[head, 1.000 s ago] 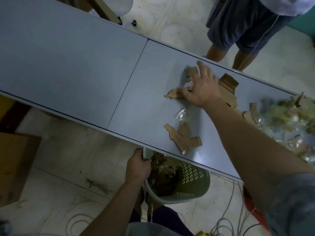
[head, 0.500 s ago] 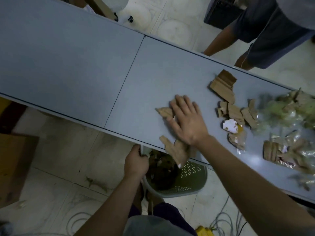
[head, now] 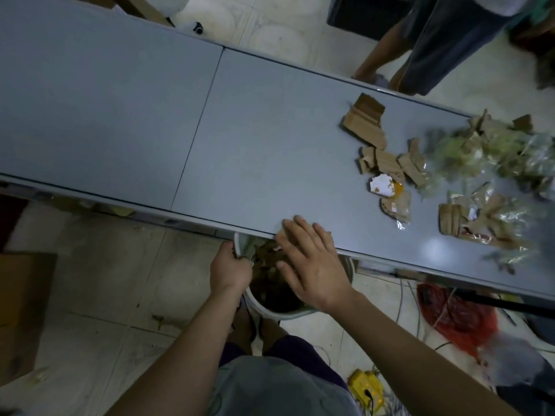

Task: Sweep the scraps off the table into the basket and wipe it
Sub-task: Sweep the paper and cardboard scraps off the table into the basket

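Cardboard scraps (head: 380,163) lie at 3 o'clock on the table (head: 270,139). My left hand (head: 229,270) grips the basket (head: 270,310) rim; my right hand (head: 312,262), fingers spread, hangs above it.

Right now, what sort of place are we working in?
Probably a workshop or packing room, not a home kitchen. A long grey table stands on a stained tile floor, strewn with cardboard scraps and plastic wrappers, and loose cables trail underneath.
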`<action>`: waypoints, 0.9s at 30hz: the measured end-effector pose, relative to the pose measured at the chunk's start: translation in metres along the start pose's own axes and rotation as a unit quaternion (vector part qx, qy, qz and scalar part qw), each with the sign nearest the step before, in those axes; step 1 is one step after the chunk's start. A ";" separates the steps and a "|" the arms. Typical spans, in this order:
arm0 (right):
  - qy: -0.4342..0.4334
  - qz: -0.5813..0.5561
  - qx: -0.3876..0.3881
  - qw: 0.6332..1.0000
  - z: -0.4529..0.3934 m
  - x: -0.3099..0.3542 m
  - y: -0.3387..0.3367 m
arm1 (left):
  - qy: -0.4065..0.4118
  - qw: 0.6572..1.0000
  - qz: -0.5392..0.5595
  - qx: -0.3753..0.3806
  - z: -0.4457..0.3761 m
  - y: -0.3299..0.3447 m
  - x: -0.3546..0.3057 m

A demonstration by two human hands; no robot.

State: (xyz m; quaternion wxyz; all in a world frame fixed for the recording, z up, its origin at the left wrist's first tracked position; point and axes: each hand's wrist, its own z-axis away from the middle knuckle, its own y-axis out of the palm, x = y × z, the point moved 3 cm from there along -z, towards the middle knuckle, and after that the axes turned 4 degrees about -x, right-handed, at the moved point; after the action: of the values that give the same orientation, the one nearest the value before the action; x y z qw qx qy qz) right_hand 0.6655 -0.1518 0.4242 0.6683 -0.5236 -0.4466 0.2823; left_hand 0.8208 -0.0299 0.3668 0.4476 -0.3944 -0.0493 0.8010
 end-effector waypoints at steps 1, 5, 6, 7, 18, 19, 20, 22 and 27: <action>-0.003 -0.013 -0.001 1.000 0.008 0.003 -0.001 | 0.002 1.000 -0.001 0.001 0.001 0.000 0.001; 0.003 -0.077 -0.018 0.997 0.029 0.008 -0.005 | 0.007 1.000 -0.001 0.008 0.008 0.002 0.003; 0.004 -0.085 -0.035 0.996 0.031 0.008 -0.008 | 0.009 1.000 0.001 0.015 0.010 0.004 0.004; 0.004 -0.092 -0.058 0.994 0.032 0.007 -0.011 | 0.010 1.000 0.005 0.022 0.011 0.006 0.003; 0.099 -0.012 -0.029 0.995 0.053 -0.020 -0.006 | 0.012 0.998 -0.023 0.051 0.021 0.033 -0.003; 0.091 -0.024 -0.037 0.995 0.057 -0.021 -0.009 | 0.016 0.998 -0.027 0.054 0.022 0.037 -0.004; 0.087 -0.033 -0.053 0.994 0.059 -0.025 -0.013 | 0.018 0.998 -0.029 0.058 0.025 0.042 -0.005; 0.102 -0.026 -0.086 0.991 0.060 -0.043 -0.028 | 0.018 0.997 -0.031 0.067 0.032 0.053 -0.006; 0.246 0.051 -0.045 0.967 0.036 -0.125 -0.062 | 0.019 0.997 -0.032 0.063 0.047 0.079 -0.009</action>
State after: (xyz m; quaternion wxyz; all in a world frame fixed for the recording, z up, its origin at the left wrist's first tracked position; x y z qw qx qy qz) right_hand 0.5722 -0.2595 0.4477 0.7182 -0.6282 -0.2539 0.1583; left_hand 0.7382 -0.0708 0.3705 0.4976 -0.3791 -0.0026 0.7801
